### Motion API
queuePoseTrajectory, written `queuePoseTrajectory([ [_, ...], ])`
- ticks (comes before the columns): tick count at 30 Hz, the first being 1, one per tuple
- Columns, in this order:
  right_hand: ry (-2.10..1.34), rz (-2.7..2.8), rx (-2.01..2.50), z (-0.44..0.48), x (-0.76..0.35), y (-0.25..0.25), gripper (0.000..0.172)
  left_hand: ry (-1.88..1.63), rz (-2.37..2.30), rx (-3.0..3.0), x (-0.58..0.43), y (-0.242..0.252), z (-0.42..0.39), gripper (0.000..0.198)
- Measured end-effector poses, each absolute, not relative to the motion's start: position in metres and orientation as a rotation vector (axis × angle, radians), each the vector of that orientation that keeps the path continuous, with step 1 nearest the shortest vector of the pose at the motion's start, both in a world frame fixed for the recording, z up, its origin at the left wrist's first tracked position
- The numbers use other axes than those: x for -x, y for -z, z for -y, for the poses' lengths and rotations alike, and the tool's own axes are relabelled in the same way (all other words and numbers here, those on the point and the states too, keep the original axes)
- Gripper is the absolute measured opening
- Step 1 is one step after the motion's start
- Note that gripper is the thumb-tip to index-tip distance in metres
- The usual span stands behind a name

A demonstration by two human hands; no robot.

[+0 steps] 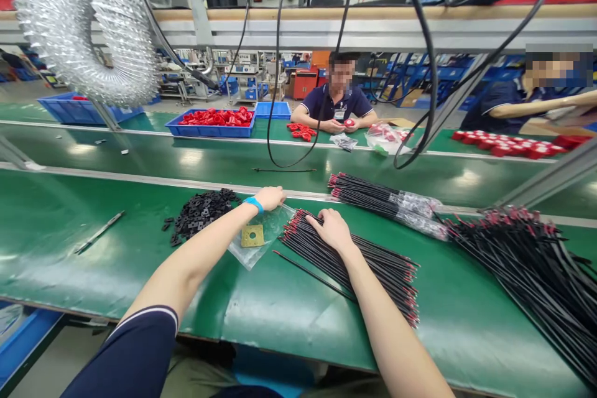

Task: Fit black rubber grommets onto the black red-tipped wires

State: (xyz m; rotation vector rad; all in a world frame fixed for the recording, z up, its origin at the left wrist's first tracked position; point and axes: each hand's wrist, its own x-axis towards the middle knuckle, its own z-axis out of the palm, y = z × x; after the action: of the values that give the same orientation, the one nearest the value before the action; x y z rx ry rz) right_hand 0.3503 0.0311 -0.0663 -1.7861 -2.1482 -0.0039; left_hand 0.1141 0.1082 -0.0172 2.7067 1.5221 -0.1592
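Observation:
My right hand [332,228] lies on a bundle of black wires with red tips [373,264] spread on the green table, fingers curled down onto the strands. My left hand [270,197], a blue band on its wrist, reaches to the far edge of a clear plastic bag [261,242] and its fingers are bent down at the bag's corner. A small brass square plate [252,236] lies at the bag. A heap of small black parts [201,211] lies just left of my left forearm.
A second wire bundle in plastic wrap [387,202] and a big loose pile of wires [536,267] lie to the right. A tool [99,232] lies at the left. Across the belt, two people work with red parts [301,130]; a blue tray [212,121] holds more. Cables and a silver duct [88,18] hang overhead.

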Motion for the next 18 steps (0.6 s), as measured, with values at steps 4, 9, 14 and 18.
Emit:
queuePoseTrajectory([
  [4,0.021,2.16,1.839,-0.034,-0.348,0.066,0.056,0.161,-1.521,-2.768,-0.111,0.02,-0.117,0.023],
  [9,0.021,2.162,1.863,-0.034,-0.345,0.064,0.056,0.149,-1.578,-2.783,-0.107,0.022,-0.13,0.025],
  [14,0.001,2.162,1.879,-0.033,-0.341,0.06,0.057,0.11,-1.606,-2.782,-0.108,0.021,-0.14,0.027],
  [18,-0.062,2.185,1.897,-0.032,-0.339,0.056,0.061,0.083,-1.627,-2.759,-0.113,0.02,-0.147,0.028],
])
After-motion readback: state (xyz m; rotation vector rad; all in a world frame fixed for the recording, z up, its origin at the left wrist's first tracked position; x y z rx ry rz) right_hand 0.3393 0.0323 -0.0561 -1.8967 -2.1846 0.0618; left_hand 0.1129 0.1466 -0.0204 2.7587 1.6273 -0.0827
